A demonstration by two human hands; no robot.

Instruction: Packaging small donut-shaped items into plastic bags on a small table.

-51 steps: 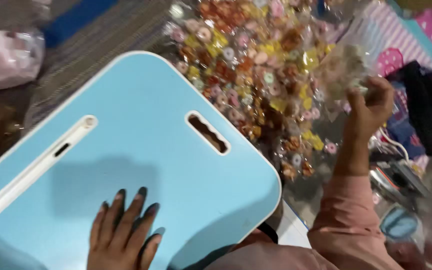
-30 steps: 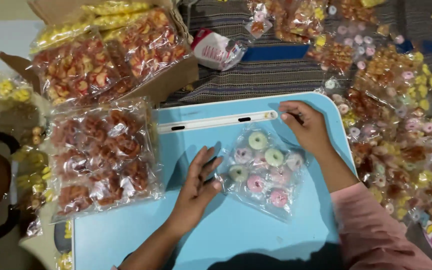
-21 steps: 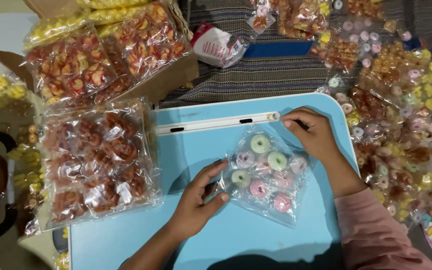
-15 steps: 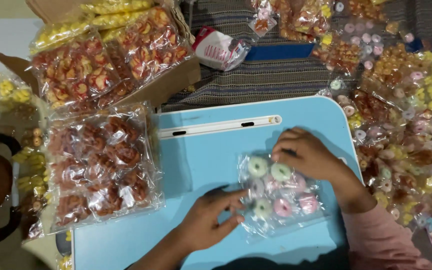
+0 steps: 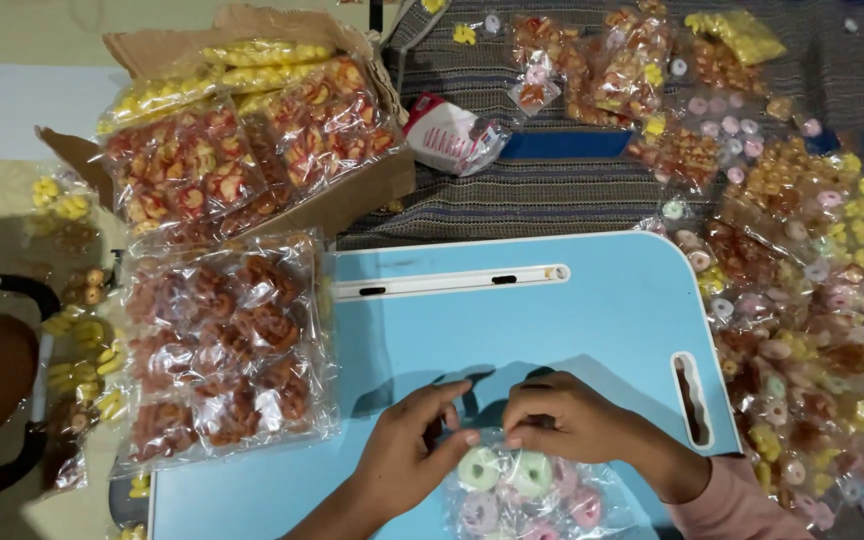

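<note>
A clear plastic bag of pastel ring-shaped sweets (image 5: 527, 490) lies at the near edge of a light blue lap table (image 5: 592, 320). My left hand (image 5: 417, 445) pinches the bag's top left edge with thumb and fingers. My right hand (image 5: 567, 420) grips the top edge beside it, the pink sleeve trailing to the lower right. Both hands meet at the bag's mouth. The lower part of the bag runs out of view.
A large clear pack of orange-red snacks (image 5: 222, 350) covers the table's left side. A torn cardboard box (image 5: 252, 120) of similar packs sits behind it. Loose wrapped sweets (image 5: 812, 300) are heaped on the right, on a striped mat. A red-and-white packet (image 5: 452, 135) lies beyond the table.
The view swung from the sweet pile to the table. The bag was laid on the table and slid toward me. Both hands moved from its sides to its top edge.
</note>
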